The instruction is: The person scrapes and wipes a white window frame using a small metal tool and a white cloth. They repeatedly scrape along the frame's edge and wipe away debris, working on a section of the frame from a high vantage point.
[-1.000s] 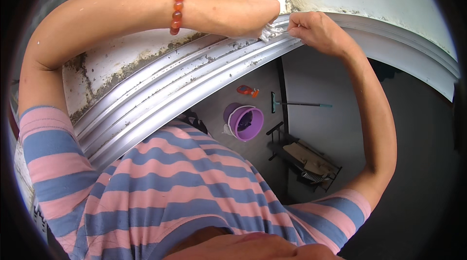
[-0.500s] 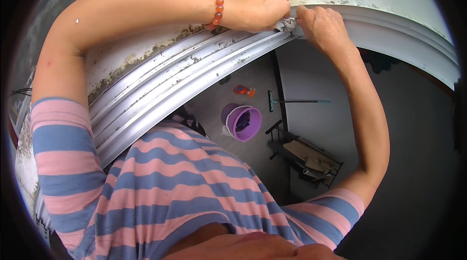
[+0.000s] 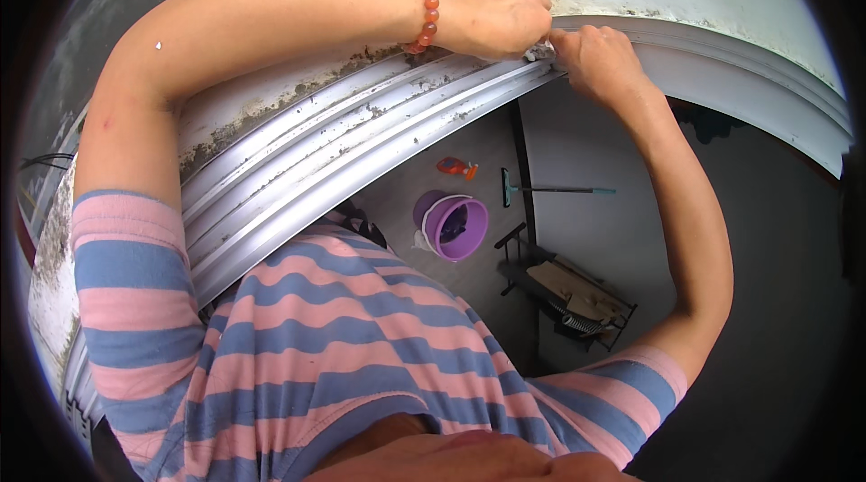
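Note:
My left hand [image 3: 505, 18], a beaded red bracelet [image 3: 427, 15] at its wrist, is closed at the far corner of the metal window frame [image 3: 361, 135]. Close against it, my right hand [image 3: 600, 58] is closed too, its fingertips pinched together. Between the two hands a small crumpled, whitish-grey cloth [image 3: 539, 52] shows, pressed at the corner of the frame tracks. Most of the cloth is hidden by the fingers. Dark grime speckles the parallel ridges of the frame.
A mouldy white ledge [image 3: 244, 112] runs outside the frame. Indoors, far below, are a purple bucket [image 3: 462, 229], an orange-red bottle [image 3: 456, 166], a squeegee with a long handle [image 3: 559, 190] and a dark folding rack [image 3: 568, 288] with cardboard. My body leans against the frame.
Both hands stay together at the frame corner and appear slightly farther right and lower. The whole view has shifted a little the same way. The left hand's grip has turned slightly.

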Demonstrator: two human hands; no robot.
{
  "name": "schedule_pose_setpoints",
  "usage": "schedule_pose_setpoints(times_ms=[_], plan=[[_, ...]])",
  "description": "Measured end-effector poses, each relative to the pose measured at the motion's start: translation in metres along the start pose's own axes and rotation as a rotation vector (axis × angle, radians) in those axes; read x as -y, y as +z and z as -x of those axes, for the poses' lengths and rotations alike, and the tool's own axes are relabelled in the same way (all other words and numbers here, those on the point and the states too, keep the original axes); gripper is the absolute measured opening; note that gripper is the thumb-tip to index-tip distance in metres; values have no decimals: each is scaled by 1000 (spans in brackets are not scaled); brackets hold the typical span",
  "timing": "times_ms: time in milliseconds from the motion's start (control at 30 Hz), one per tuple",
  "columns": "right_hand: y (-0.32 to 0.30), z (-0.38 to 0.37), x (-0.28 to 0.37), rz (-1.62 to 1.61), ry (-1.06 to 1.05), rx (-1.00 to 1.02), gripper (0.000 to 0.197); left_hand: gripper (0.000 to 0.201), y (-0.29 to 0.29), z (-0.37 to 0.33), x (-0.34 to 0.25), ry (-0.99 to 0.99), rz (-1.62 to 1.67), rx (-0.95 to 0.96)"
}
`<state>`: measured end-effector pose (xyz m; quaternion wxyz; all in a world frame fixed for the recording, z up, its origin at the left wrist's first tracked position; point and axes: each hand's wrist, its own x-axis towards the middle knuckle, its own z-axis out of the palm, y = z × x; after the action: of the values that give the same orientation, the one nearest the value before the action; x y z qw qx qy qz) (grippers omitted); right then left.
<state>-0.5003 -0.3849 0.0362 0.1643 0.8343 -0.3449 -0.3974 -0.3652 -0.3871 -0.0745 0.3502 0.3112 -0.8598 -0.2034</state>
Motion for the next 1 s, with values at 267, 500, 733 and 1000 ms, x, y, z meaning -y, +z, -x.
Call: schedule_pose_setpoints(times_ms=[267,500,733,1000], plan=[[-33,-10,4,-661,-14,218,9,28,-56,41,-26,-85,0,313],[-27,18,-2,-304,100,-21,9,46,-49,39,-45,-30,86,205],[14,28,13,13,48,-210,4,41,-11,25,-43,77,-11,144],[17,23,36,103,94,-114,8,21,-8,23,-37,118,-9,154]])
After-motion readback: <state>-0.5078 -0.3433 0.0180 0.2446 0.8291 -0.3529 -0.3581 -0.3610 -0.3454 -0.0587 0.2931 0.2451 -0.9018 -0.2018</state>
